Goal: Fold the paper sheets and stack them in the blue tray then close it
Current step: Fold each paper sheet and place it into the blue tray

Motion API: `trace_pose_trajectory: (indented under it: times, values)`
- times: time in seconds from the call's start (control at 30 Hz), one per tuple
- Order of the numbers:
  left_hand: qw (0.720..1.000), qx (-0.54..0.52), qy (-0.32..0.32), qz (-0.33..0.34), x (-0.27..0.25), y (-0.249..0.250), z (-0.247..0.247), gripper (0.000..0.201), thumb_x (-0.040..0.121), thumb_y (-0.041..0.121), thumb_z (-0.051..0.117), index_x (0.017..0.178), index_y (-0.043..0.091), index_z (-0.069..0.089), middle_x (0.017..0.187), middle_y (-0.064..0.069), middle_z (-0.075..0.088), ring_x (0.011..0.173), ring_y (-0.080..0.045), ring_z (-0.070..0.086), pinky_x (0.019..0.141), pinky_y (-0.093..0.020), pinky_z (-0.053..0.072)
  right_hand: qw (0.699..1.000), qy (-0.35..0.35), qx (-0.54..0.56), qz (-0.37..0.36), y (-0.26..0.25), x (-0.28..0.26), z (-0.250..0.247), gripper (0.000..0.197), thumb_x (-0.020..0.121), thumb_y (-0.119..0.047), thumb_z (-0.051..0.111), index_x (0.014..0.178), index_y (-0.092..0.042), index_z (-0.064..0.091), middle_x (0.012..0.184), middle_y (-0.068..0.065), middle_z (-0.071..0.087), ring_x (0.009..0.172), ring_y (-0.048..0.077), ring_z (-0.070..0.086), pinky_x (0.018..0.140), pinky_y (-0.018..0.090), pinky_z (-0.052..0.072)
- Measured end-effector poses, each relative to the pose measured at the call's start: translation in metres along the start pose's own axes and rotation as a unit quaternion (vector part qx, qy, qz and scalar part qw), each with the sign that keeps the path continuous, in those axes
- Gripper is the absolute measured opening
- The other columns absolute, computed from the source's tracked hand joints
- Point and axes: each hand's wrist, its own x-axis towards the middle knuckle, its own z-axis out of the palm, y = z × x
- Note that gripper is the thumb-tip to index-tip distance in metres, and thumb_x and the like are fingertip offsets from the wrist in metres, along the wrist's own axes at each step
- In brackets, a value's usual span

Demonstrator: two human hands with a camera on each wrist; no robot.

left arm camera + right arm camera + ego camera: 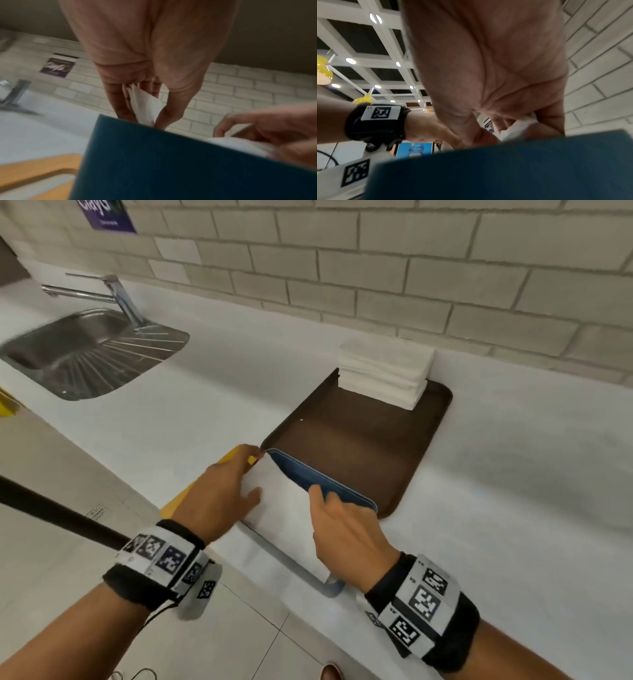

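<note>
The paper sheet (284,501) lies over the blue tray (322,479) at the counter's near edge. It looks thin, light and limp, so it should be gripped at corners or edges. The left hand (219,491) pinches its far corner; the right hand (346,532) pinches its right edge. Count: one sheet in hand, one blue tray, one stack of paper (383,371) on one brown tray (359,446).

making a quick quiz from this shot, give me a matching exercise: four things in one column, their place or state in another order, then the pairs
Things:
1. paper sheet
2. napkin stack
3. blue tray
4. sink

Places or states:
A. far corner of the brown tray
B. pinched by left hand and right hand
C. set into the counter, far left
D. under the sheet, overlapping the brown tray's near edge

Pairs: 1-B, 2-A, 3-D, 4-C
</note>
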Motion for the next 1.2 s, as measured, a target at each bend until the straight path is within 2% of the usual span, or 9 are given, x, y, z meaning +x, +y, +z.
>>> trace_pose_trajectory:
  times: [0.07, 0.2, 0.3, 0.43, 0.63, 0.73, 0.83, 0.97, 1.2]
  values:
    - [0.990, 0.121, -0.005, 0.076, 0.000, 0.005, 0.001, 0.058, 0.082, 0.017, 0.078, 0.132, 0.021, 0.050, 0.118, -0.001, 0.061, 0.100, -0.023, 0.061, 0.074, -0.026, 0.047, 0.999, -0.044, -0.006, 0.016, -0.004, 0.004, 0.003, 0.058, 0.077, -0.012, 0.074, 0.127, -0.002, 0.046, 0.092, 0.012, 0.065, 0.069, 0.024, 0.066, 0.051, 0.028, 0.032]
    - [0.971, 0.190, -0.020, 0.141, -0.003, 0.024, -0.001, 0.050, 0.076, 0.029, 0.083, 0.118, 0.018, 0.060, 0.117, -0.004, 0.061, 0.094, -0.026, 0.063, 0.065, -0.027, 0.048, 0.998, -0.056, -0.009, 0.022, 0.000, 0.009, 0.007, 0.048, 0.088, -0.017, 0.062, 0.130, -0.008, 0.041, 0.126, 0.013, 0.049, 0.111, 0.026, 0.052, 0.077, 0.033, 0.046]
    - [0.966, 0.208, -0.132, 0.083, 0.002, 0.032, 0.012, 0.052, 0.081, 0.053, 0.075, 0.119, 0.025, 0.053, 0.124, 0.004, 0.051, 0.096, -0.017, 0.053, 0.075, -0.023, 0.041, 0.997, -0.071, 0.012, 0.019, 0.002, 0.008, 0.007, 0.056, 0.087, -0.018, 0.064, 0.134, -0.007, 0.037, 0.133, 0.016, 0.040, 0.117, 0.027, 0.045, 0.093, 0.034, 0.046]
    - [0.949, 0.203, -0.240, 0.028, 0.012, 0.030, 0.027, 0.068, 0.067, 0.064, 0.082, 0.119, 0.030, 0.054, 0.123, 0.008, 0.041, 0.100, -0.014, 0.052, 0.084, -0.023, 0.042, 0.997, -0.080, 0.025, 0.000, 0.002, 0.003, 0.006, 0.072, 0.088, -0.018, 0.066, 0.146, -0.005, 0.025, 0.133, 0.022, 0.047, 0.117, 0.033, 0.052, 0.090, 0.039, 0.048]
    - [0.909, 0.290, -0.299, 0.022, 0.023, 0.030, 0.045, 0.088, 0.051, 0.088, 0.055, 0.122, 0.038, 0.047, 0.127, 0.011, 0.041, 0.119, -0.018, 0.047, 0.096, -0.032, 0.037, 0.967, 0.079, 0.230, -0.076, 0.026, -0.026, -0.028, 0.043, 0.090, -0.013, 0.054, 0.132, -0.016, 0.047, 0.117, 0.010, 0.059, 0.104, 0.025, 0.058, 0.080, 0.042, 0.055]
    - [0.916, 0.273, -0.294, -0.005, 0.023, 0.041, 0.040, 0.066, 0.060, 0.075, 0.077, 0.107, 0.039, 0.048, 0.120, 0.012, 0.032, 0.102, -0.013, 0.047, 0.090, -0.027, 0.040, 0.938, 0.144, 0.314, -0.030, 0.083, -0.061, -0.045, 0.031, 0.089, -0.010, 0.054, 0.116, -0.024, 0.058, 0.105, -0.005, 0.059, 0.095, 0.012, 0.058, 0.079, 0.035, 0.054]
    - [0.926, 0.259, -0.274, -0.005, 0.024, 0.040, 0.026, 0.061, 0.053, 0.075, 0.082, 0.097, 0.045, 0.053, 0.116, 0.018, 0.043, 0.096, -0.009, 0.053, 0.083, -0.025, 0.041, 0.953, 0.174, 0.230, 0.094, 0.169, -0.103, -0.047, 0.028, 0.090, -0.016, 0.056, 0.116, -0.024, 0.057, 0.108, -0.007, 0.057, 0.104, 0.012, 0.053, 0.085, 0.033, 0.049]
    - [0.972, 0.180, -0.151, 0.004, 0.041, 0.014, 0.008, 0.057, 0.050, 0.099, 0.051, 0.085, 0.055, 0.053, 0.088, 0.019, 0.060, 0.073, -0.007, 0.059, 0.069, -0.038, 0.052, 0.966, -0.113, -0.025, 0.232, 0.247, -0.146, -0.026, 0.053, 0.091, -0.034, 0.059, 0.139, -0.021, 0.039, 0.136, 0.005, 0.038, 0.123, 0.026, 0.040, 0.087, 0.035, 0.043]
    - [0.985, 0.080, -0.072, 0.132, -0.014, 0.218, -0.003, 0.028, 0.076, 0.057, 0.072, 0.098, 0.046, 0.060, 0.103, 0.035, 0.063, 0.089, 0.014, 0.063, 0.071, -0.027, 0.056, 0.982, -0.046, 0.019, 0.181, 0.260, -0.164, -0.003, 0.038, 0.090, -0.011, 0.056, 0.126, -0.021, 0.049, 0.122, 0.000, 0.048, 0.107, 0.022, 0.051, 0.070, 0.031, 0.037]
